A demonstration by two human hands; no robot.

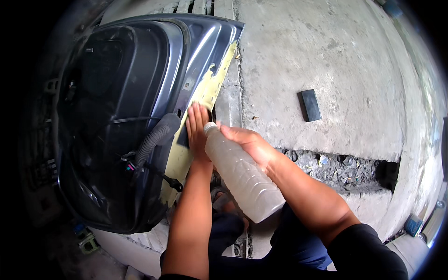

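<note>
A dark blue-grey car door (156, 35) lies with its inner side up. Pale yellow filler (217, 84) covers a strip along its right edge. My left hand (198, 126) rests flat on that strip, fingers stretched out. In my right hand (249, 142) is a clear plastic bottle (242, 175) of cloudy, whitish look, gripped near its neck. The bottle lies tilted, its white top pointing up beside my left hand and its base toward me. Whether the top is capped I cannot tell. A grey corrugated cable sleeve (156, 137) sticks out of the door next to my left wrist.
A dark rectangular block (310, 105) sits on the concrete slab (289, 46) to the right. Below it, a gap in the concrete holds rubble and litter (340, 170). A blue container (413, 225) stands at the far lower right. My legs are under the bottle.
</note>
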